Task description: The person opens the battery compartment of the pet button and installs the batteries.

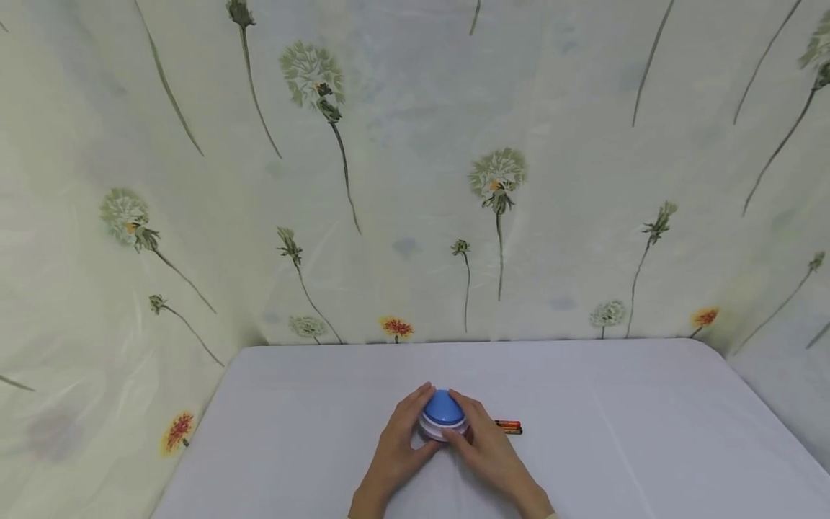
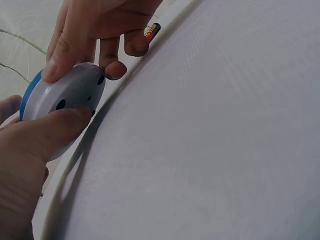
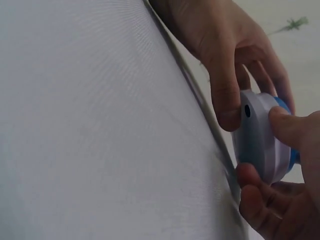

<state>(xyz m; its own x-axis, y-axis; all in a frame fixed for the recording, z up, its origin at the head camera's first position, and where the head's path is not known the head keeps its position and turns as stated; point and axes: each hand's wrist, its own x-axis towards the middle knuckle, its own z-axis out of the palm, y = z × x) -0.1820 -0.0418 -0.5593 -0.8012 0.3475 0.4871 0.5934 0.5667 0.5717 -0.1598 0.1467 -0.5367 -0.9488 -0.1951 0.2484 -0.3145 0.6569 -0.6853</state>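
A round white device with a blue domed top [image 1: 444, 408] is held between both hands above the table. My left hand [image 1: 400, 440] grips its left side, fingers along the rim and thumb underneath on the base, as the left wrist view shows. From the right, my right hand [image 1: 485, 447] grips it with the thumb on the white rim and fingers around the far side and below. Dark round spots mark the white underside [image 2: 80, 95] in the left wrist view. Just right of my right hand lie batteries [image 1: 511, 427], red and black, partly hidden by it.
The table [image 1: 292, 418] wears a white cloth with a faint crease on the right. Behind and at the sides hangs a pale curtain [image 1: 415, 180] printed with dandelions, meeting the table's back edge.
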